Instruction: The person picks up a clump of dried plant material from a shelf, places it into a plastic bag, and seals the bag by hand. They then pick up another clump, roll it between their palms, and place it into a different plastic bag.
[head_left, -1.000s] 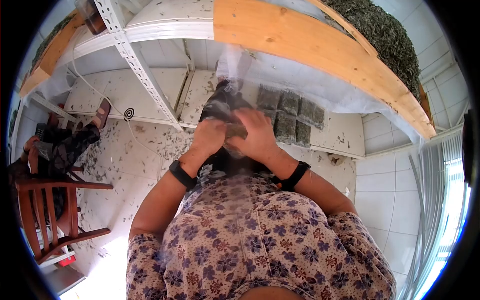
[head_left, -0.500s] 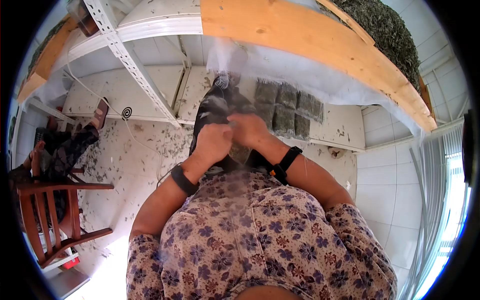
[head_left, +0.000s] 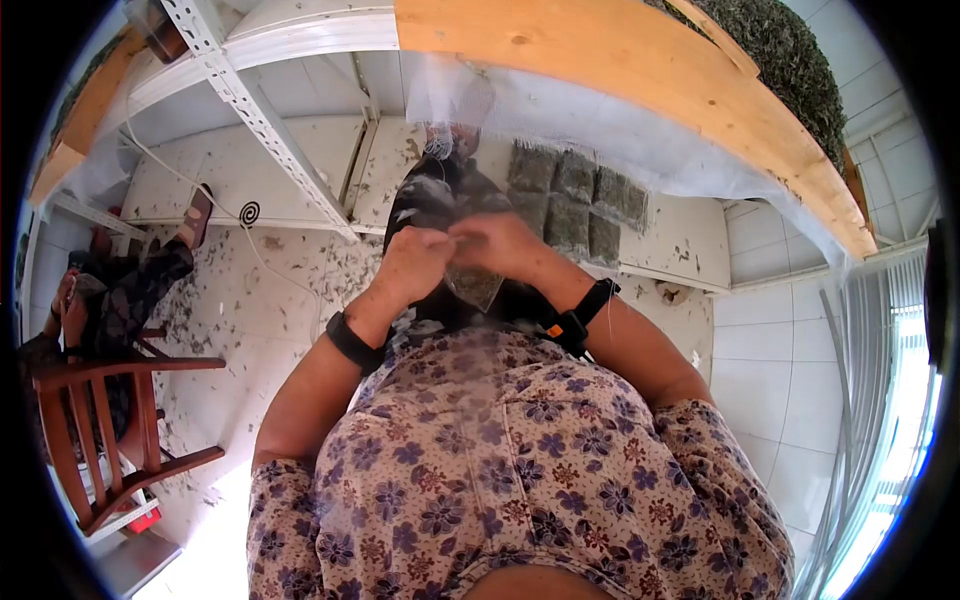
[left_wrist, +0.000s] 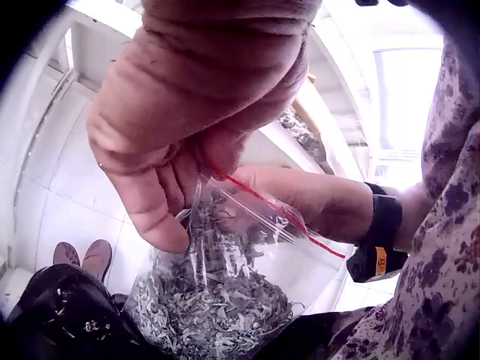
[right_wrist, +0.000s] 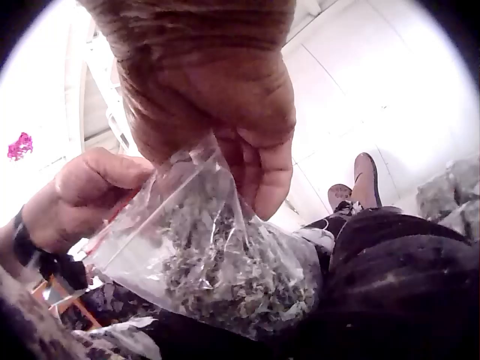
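A clear zip bag (left_wrist: pixel 214 304) with a red strip along its mouth holds dried, shredded leaves. It hangs over the person's lap, its filled part lowest. My left hand (head_left: pixel 412 265) pinches the bag's top edge, thumb and fingers close to the red strip. Beside it, my right hand (head_left: pixel 497 245) grips the same edge with bent fingers, as the right wrist view shows. Both hands nearly meet above the bag, and in the head view they cover its upper part.
Several filled clear packs (head_left: pixel 568 205) lie on the low white shelf ahead to the right. A wooden-edged tray (head_left: pixel 600 75) heaped with dried leaves (head_left: pixel 790 75) stands above, with white netting (head_left: pixel 640 165) hanging down. Another person sits left by a wooden chair (head_left: pixel 110 420).
Both hands have drawn together at the bag's top edge from lying spread over it. More of the bag's filled lower part now shows beneath them, towards the body.
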